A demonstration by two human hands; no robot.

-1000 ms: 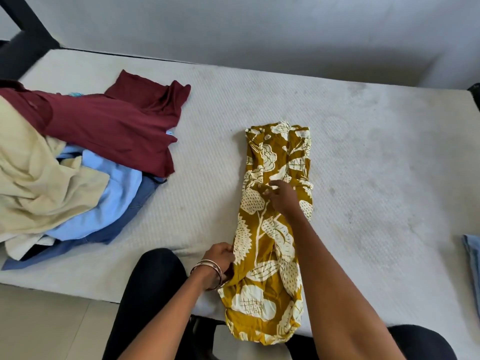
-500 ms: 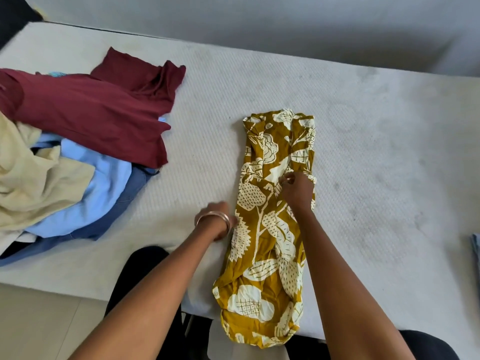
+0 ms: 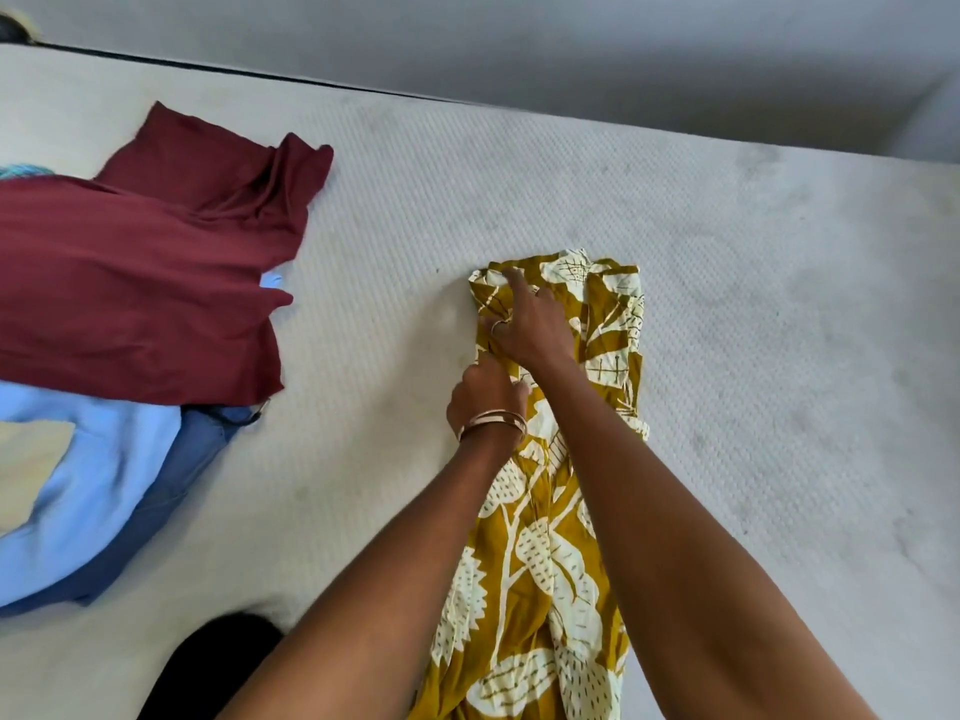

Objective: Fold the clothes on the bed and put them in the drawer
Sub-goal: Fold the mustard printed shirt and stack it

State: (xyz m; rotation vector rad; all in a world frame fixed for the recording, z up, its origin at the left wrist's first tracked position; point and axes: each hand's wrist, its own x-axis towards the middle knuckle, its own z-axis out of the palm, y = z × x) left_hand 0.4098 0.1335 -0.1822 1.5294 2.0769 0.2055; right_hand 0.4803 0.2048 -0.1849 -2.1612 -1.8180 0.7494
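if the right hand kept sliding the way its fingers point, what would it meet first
The right hand points up-left, at the far left corner of the yellow garment. Past that corner, only bare mattress shows, then probably the wall; depth is unclear.

A pale quilted mattress (image 3: 727, 252) fills the view, its far edge against a plain grey wall (image 3: 519, 39) in soft daylight.
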